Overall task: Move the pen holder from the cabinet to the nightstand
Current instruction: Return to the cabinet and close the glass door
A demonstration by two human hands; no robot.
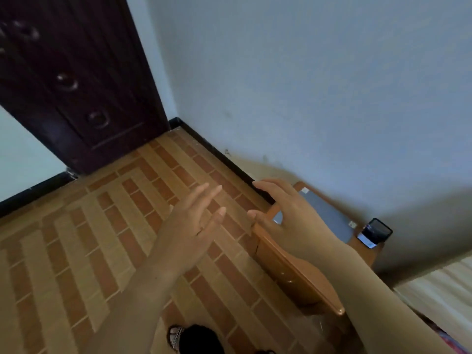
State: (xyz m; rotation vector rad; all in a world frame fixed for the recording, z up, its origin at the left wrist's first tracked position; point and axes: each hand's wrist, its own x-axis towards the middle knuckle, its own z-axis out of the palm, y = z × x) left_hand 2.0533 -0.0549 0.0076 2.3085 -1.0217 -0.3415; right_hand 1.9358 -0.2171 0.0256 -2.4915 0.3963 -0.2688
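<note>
A wooden nightstand (296,272) stands against the wall at the right, with a flat grey slab (329,215) lying on its top. At its far right corner stands a small black square container (375,235), which looks like the pen holder. My right hand (288,215) hovers over the nightstand's near left part, fingers spread and holding nothing, well apart from the container. My left hand (194,226) is raised over the floor to the left of the nightstand, also spread and empty.
A dark wooden door (76,85) stands at the upper left. Brick-patterned floor tiles (102,238) fill the middle. A bed edge with pale striped bedding (439,290) lies at the lower right. My sandalled foot (178,335) shows at the bottom.
</note>
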